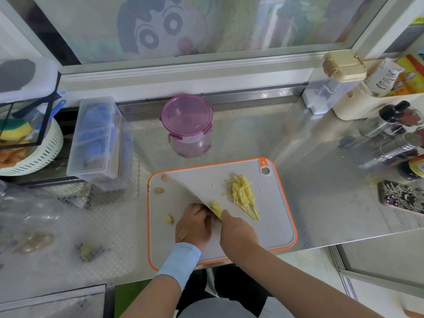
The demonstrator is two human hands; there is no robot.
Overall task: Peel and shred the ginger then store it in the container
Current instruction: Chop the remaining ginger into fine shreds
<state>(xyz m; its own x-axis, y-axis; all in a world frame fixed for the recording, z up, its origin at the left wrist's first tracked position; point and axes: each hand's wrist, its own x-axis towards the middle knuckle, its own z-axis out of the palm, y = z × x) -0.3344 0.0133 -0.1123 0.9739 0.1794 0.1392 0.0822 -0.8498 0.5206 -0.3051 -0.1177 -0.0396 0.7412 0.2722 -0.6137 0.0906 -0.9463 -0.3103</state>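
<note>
- The right hand (238, 230) is closed around the handle of a knife (197, 196). Its forefinger lies out along the top of the blade, and the handle itself is hidden in the fist.
- The left hand (193, 223) sits just left of the blade with its fingers curled down and knuckles against the steel. The blade hides the fingertips, so I cannot tell whether they pinch anything.
- That hand has a plaster on its back, and a pale blue band (179, 262) wraps its wrist.
- Both forearms reach in from the near edge and meet low on the board.
- A small ginger piece (215, 207) lies against the blade's right side, between the two hands.
- The shredded ginger (241, 195) lies in a loose heap to the right on the chopping board (270, 235), which is grey with an orange rim.
- Three ginger offcuts (168, 218) lie along the board's left side.
- The container (187, 125), purple with its lid clipped on, stands behind the board, well clear of the hands.
- To the left are a clear plastic box (96, 138), a white slotted basket (43, 154) and unpeeled ginger lumps (34, 242) on crumpled plastic.
- To the right are spice bottles (390, 125) and a phone (403, 196) in a patterned case.
- The steel worktop (321, 180) runs under a window (160, 26) covered with cartoon film.
</note>
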